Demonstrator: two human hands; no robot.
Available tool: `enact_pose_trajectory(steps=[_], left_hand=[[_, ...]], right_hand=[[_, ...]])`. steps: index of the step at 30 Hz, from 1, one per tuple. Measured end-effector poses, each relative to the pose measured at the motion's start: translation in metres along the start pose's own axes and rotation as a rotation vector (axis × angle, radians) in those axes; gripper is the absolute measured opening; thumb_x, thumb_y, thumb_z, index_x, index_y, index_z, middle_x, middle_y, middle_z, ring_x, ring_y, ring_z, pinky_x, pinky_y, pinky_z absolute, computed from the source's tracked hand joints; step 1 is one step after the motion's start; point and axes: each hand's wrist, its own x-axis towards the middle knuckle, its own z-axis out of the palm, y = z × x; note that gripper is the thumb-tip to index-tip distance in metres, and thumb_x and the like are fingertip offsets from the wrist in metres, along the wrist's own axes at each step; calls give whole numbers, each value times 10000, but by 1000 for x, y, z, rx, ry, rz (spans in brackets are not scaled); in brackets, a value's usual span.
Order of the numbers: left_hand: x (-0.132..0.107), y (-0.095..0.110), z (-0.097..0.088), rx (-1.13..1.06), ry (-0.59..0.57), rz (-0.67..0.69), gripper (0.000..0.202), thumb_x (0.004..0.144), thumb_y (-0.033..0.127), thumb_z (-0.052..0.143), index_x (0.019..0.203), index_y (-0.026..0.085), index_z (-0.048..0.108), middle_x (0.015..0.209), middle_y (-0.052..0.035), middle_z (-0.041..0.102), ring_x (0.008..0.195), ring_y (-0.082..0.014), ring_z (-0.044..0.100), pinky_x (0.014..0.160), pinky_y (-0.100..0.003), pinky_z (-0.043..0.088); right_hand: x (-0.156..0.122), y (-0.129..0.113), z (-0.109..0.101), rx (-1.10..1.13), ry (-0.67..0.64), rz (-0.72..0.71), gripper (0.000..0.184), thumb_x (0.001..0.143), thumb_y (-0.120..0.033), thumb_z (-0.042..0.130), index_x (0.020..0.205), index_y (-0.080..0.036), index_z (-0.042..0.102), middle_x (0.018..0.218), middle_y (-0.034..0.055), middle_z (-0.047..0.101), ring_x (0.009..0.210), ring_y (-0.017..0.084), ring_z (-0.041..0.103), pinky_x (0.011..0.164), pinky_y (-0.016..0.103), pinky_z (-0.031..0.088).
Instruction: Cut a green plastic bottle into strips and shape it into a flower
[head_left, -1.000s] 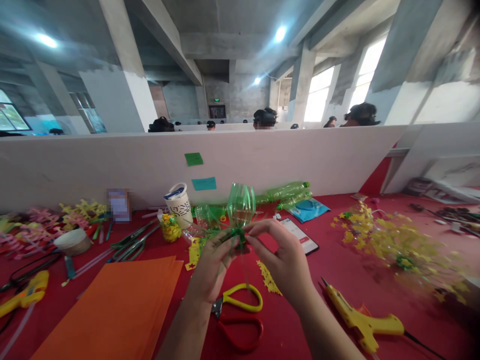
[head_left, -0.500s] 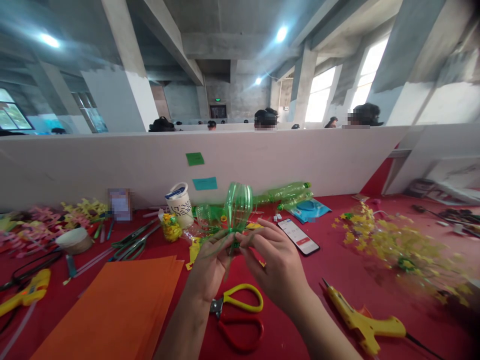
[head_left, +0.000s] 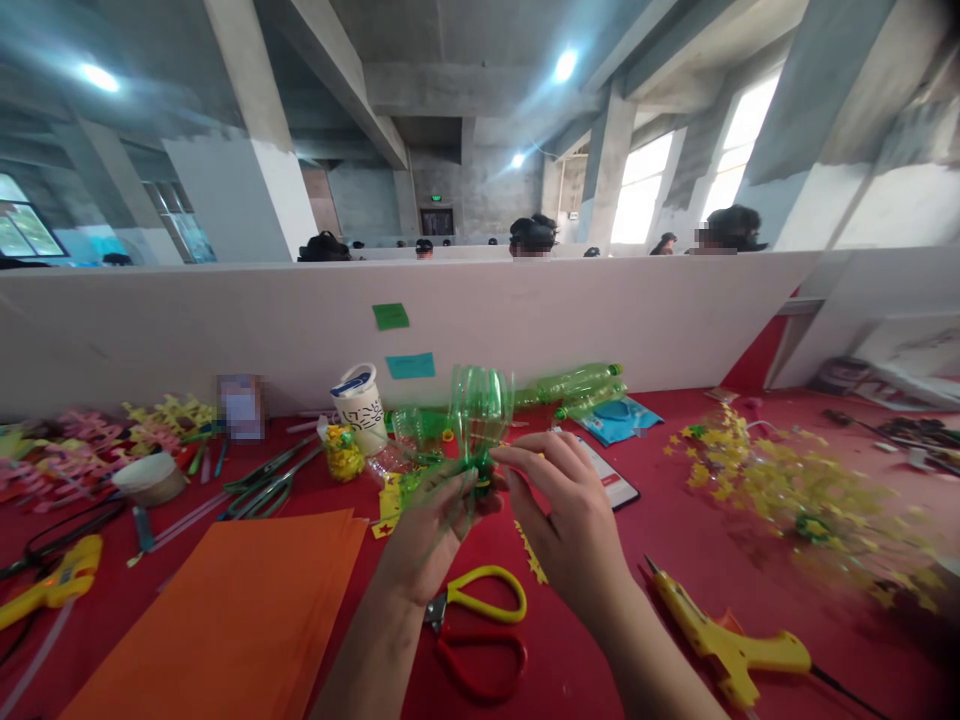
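Over the red table, a green plastic bottle top (head_left: pixel 480 405) stands neck down, its wall cut into long strips that point up. My left hand (head_left: pixel 439 520) is closed around its neck from below. Thumb and forefinger of my right hand (head_left: pixel 562 495) pinch close to the base of the strips; the exact strip between them is hard to make out. Below the hands lie scissors (head_left: pixel 487 596) with one yellow and one red handle. Yellow star cut-outs (head_left: pixel 532 555) lie beside my right wrist.
Orange paper sheets (head_left: pixel 217 610) lie left, a yellow glue gun (head_left: pixel 64 582) beyond them. Another yellow glue gun (head_left: pixel 724 635) is on the right, below yellow star sprays (head_left: pixel 795 490). A phone (head_left: pixel 621 488), green bottles (head_left: pixel 577 385) and a white cup (head_left: pixel 360 415) stand before the partition (head_left: pixel 225 320).
My right hand has shifted slightly right and up along the bottle top, covering more of the phone. The bottle top has turned a little and its strips are spread wider.
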Motion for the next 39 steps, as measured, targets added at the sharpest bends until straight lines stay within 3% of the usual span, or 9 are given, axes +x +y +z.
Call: enact_pose_trajectory(steps=[8, 16, 19, 24, 27, 34, 39], left_hand=[[1, -6, -2, 8, 28, -2, 130, 773, 172, 633, 882, 138, 696, 886, -67, 693, 754, -155, 632, 704, -288, 500], [0, -7, -3, 60, 56, 20, 123, 719, 173, 693, 838, 141, 699, 841, -59, 698, 740, -165, 646, 677, -281, 515], [-1, -7, -1, 68, 41, 22, 133, 724, 173, 688, 851, 134, 702, 851, -66, 700, 747, -157, 645, 671, -260, 514], [-1, -8, 4, 30, 45, -1, 111, 712, 187, 703, 814, 144, 708, 832, -52, 699, 772, -146, 635, 692, -249, 519], [-1, -7, 7, 7, 47, -8, 77, 714, 164, 697, 786, 135, 702, 784, -40, 680, 728, -128, 615, 661, -242, 515], [-1, 0, 5, -47, -2, 21, 60, 772, 154, 634, 765, 124, 685, 753, -24, 641, 701, -107, 575, 640, -233, 488], [-1, 0, 4, -55, -18, 27, 56, 769, 147, 631, 763, 128, 682, 754, -21, 627, 696, -101, 553, 635, -224, 468]], right_hand=[[0, 7, 3, 4, -24, 64, 259, 883, -129, 442, 1054, -192, 627, 958, 74, 565, 902, 202, 506, 796, 343, 431], [2, 9, 0, 162, -66, 282, 184, 860, -163, 506, 988, -225, 624, 992, 44, 574, 954, 190, 534, 816, 313, 447], [2, 8, 0, 200, -55, 292, 151, 833, -162, 545, 951, -224, 616, 996, 39, 570, 957, 189, 536, 818, 311, 446], [2, 7, 2, 176, -9, 243, 77, 787, -141, 595, 813, -206, 563, 908, 29, 568, 885, 187, 534, 757, 310, 445], [1, 7, 3, 111, 18, 142, 91, 806, -124, 564, 771, -203, 535, 849, 25, 586, 824, 181, 534, 749, 329, 438], [0, 2, 5, -32, 8, -191, 152, 835, -77, 498, 837, -207, 578, 880, 31, 678, 875, 190, 541, 814, 367, 440], [1, 0, 6, -124, -14, -274, 145, 830, -79, 514, 824, -203, 590, 912, 22, 692, 863, 172, 550, 872, 372, 426]])
